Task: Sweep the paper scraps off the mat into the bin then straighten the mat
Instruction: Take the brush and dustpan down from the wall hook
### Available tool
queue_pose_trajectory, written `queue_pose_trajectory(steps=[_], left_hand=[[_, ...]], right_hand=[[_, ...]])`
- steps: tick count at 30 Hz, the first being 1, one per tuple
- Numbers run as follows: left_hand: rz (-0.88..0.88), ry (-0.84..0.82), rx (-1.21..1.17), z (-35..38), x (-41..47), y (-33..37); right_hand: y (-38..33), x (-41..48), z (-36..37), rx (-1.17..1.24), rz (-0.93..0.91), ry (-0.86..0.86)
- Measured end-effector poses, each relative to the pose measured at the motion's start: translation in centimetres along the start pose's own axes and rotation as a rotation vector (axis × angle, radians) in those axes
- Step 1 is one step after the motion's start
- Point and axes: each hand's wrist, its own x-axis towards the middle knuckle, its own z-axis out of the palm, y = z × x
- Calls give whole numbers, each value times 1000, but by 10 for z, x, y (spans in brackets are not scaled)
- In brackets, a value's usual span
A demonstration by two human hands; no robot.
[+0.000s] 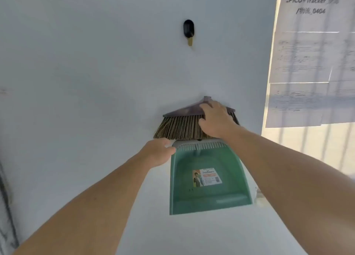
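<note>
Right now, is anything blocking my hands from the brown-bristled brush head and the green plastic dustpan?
Nothing visible. Your right hand rests on the brown-bristled brush head; your left hand holds the green plastic dustpan at its top corner.

Brown-bristled broom head (180, 126) sits above a green dustpan (207, 194), seemingly wall-hung.

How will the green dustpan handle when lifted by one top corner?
Probably light: the green dustpan looks like thin moulded plastic. It is likely stiff enough to keep its shape, but the left hand grips only one top corner, so it may swing or twist. The smooth surface could be slippery; the comb-toothed rim may offer better purchase.
</note>
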Motion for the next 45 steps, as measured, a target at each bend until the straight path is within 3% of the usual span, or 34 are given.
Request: queue_pose_trajectory(steps=[11,25,31,45], left_hand=[[-20,-25,5,23,56,8],[-75,-53,-114,30,79,28],[-97,2,-238,25,74,36],[66,74,-43,-7,-7,49]], right_hand=[[34,64,8,-239,-33,25],[37,74,0,-298,-176,172],[29,71,-12,-341,-153,229],[-2,-3,-51,-388,-85,291]])
